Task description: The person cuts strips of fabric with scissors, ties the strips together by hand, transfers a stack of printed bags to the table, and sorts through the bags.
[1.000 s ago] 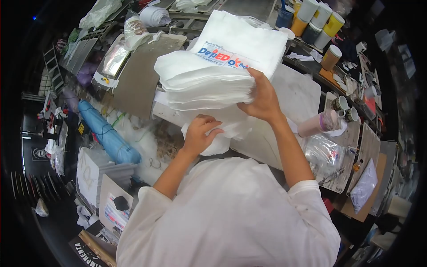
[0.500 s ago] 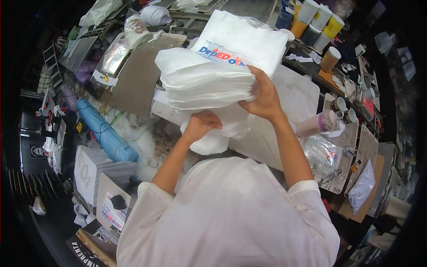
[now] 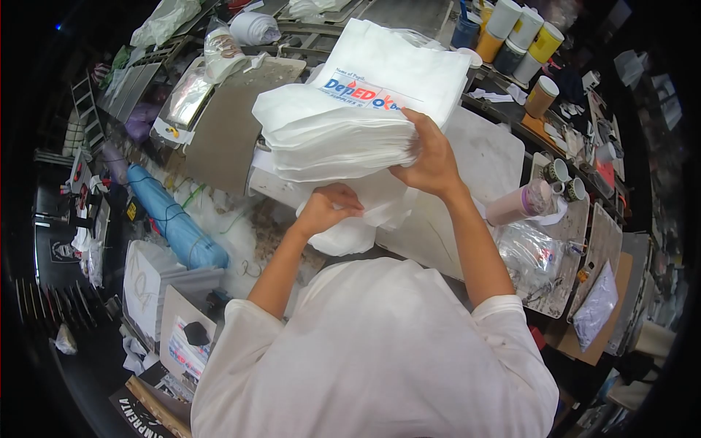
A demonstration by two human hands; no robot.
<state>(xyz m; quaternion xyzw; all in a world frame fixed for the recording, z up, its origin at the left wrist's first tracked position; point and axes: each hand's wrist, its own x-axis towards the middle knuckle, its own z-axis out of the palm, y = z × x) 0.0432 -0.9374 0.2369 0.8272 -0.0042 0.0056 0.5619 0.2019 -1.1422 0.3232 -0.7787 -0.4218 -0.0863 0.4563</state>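
Note:
A thick stack of white fabric sheets is folded over in front of me, with blue and red "DepED" print on the surface behind the fold. My right hand grips the stack's right edge, thumb below and fingers on top. Below the stack, my left hand pinches the loose white fabric that hangs toward me, its fingertips and thumb pressed together. The far part of the stack lies flat, while the near part is bent up in many layers.
A pink-filled bottle and patterned cups stand to the right. Paint containers line the upper right. At left are a blue wrapped roll and a brown board. A plastic packet lies at right.
My left hand has closed its fingers and thumb on the hanging fabric, where they were apart a second ago. My right hand has stayed on the stack's edge.

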